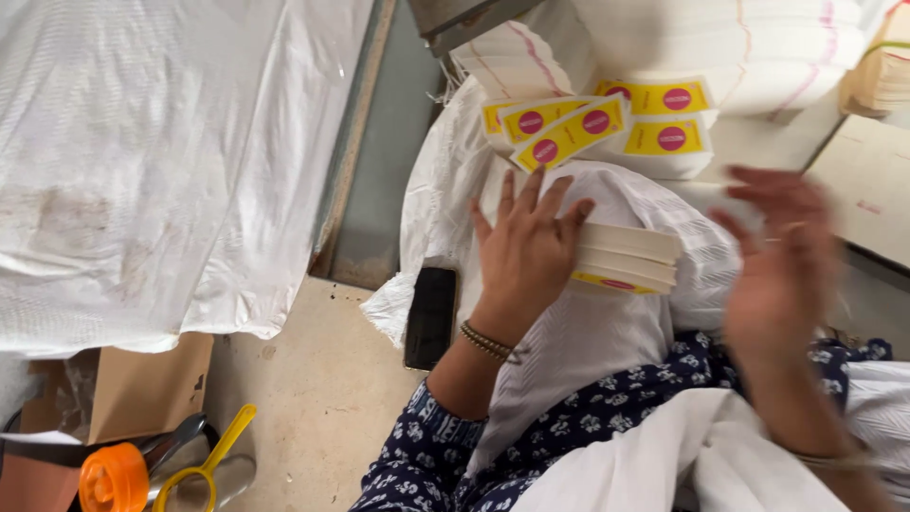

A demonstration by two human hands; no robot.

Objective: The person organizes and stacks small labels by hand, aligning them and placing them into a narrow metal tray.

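**Steadying a stack of flat cards on a cloth-covered lap**

The left hand (527,248) is lying flat, fingers spread wide, pressing against the near end of a stack of white cards (626,258) whose bottom card is showing a yellow edge with a pink spot. It is touching the stack rather than closing round it. The stack is resting on a white cloth (607,332) draped over the person's lap, just in front of the fanned yellow labels (569,128).

The right hand (782,270) is hovering open at the right of the stack, blurred by motion; whether it is touching anything cannot be told, and it seems to be holding nothing.

To square the stack well, the left palm should be keeping steady pressure along the card ends while the right hand is meeting the opposite end, so the cards are aligning instead of sliding off the soft, sloping cloth.

Around it: more yellow labels (664,118) are sitting on white bundles beyond the fan. A black phone (431,318) is lying on the floor just left of the lap, near the left wrist. A white woven sack (152,161) is covering the far left, with a cardboard box (142,384), an orange lid (112,479) and a yellow scoop (204,469) at the lower left corner. A brown board (867,185) is crowding the right hand's side.
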